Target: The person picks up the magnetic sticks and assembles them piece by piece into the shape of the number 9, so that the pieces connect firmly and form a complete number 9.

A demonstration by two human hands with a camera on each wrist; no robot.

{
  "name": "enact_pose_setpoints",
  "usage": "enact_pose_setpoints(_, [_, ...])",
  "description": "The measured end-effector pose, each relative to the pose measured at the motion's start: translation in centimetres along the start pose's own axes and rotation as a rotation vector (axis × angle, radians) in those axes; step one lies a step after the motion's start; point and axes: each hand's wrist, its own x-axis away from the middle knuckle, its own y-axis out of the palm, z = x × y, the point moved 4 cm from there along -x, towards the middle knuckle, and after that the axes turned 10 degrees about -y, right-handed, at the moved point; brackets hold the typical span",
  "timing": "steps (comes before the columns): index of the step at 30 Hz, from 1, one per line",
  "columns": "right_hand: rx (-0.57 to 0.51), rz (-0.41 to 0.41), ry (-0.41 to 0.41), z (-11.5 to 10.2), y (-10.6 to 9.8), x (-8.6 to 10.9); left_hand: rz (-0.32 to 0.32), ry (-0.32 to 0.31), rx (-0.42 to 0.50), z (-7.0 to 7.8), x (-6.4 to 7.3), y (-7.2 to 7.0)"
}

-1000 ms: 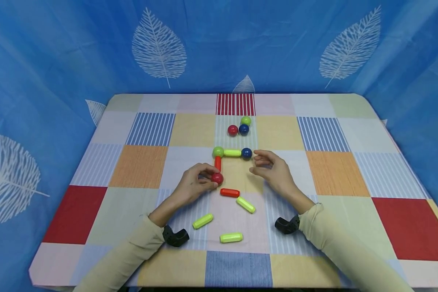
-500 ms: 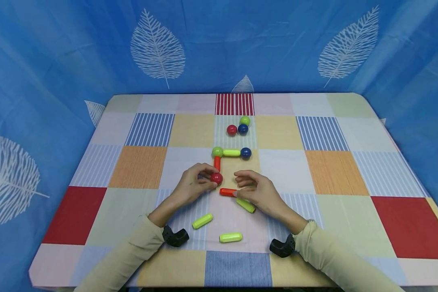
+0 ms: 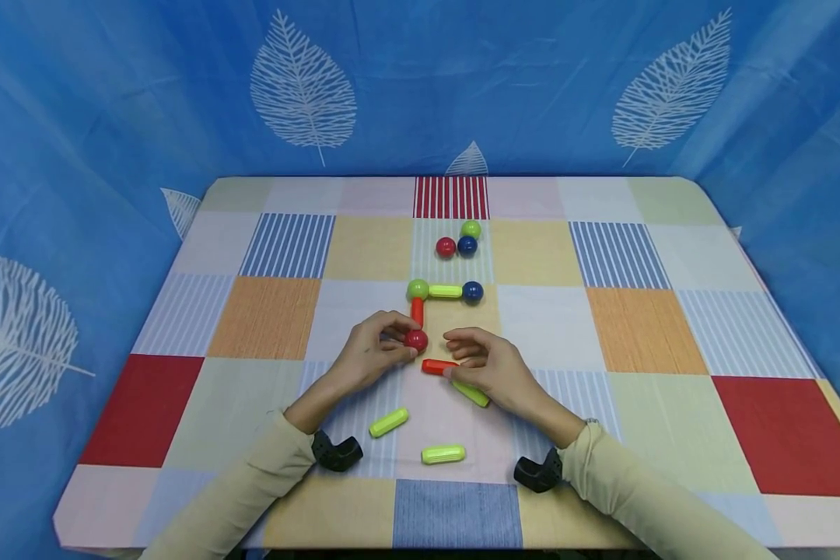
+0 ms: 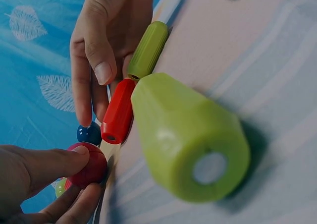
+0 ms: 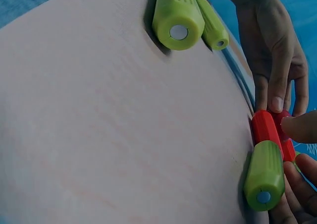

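My left hand (image 3: 365,356) pinches a red ball (image 3: 416,341) between thumb and fingers; the left wrist view shows the thumb on top of the ball (image 4: 94,170). The ball sits at the lower end of a red rod (image 3: 417,311), whose far end meets a green ball (image 3: 418,289). From there a lime rod (image 3: 445,292) runs across to a blue ball (image 3: 472,292). Over a loose red rod (image 3: 434,366) is my right hand (image 3: 495,372), thumb overlapping the rod's right end, fingers apart from the thumb. A second lime rod (image 3: 472,393) lies partly hidden under that hand.
Two more lime rods (image 3: 388,423) (image 3: 443,454) lie on the near side of the patchwork tablecloth (image 3: 455,513). Behind the joined pieces rest a loose red ball (image 3: 446,247), a dark blue ball (image 3: 467,246) and a green ball (image 3: 471,229). A blue curtain (image 3: 420,85) hangs beyond the table.
My right hand has come from beside the blue ball down and left to the loose red rod. The left hand stays on the red ball.
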Motion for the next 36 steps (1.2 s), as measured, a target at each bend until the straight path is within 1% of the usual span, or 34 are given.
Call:
enact_pose_setpoints(7, [0.036, -0.019, -0.002, -0.08, 0.32, -0.24, 0.002, 0.002, -0.017, -0.06, -0.08, -0.01])
enact_pose_setpoints(14, [0.075, -0.031, 0.018, -0.23, 0.5, -0.33, -0.001, -0.01, -0.015, -0.02, -0.13, 0.01])
enact_pose_setpoints(21, [0.126, -0.035, 0.006, -0.2, 0.51, -0.26, -0.005, -0.013, -0.01, 0.07, -0.09, -0.06])
enact_pose_setpoints(36, [0.165, -0.065, -0.003, -0.3, 0.82, -0.51, -0.003, -0.012, -0.008, -0.04, -0.03, -0.17])
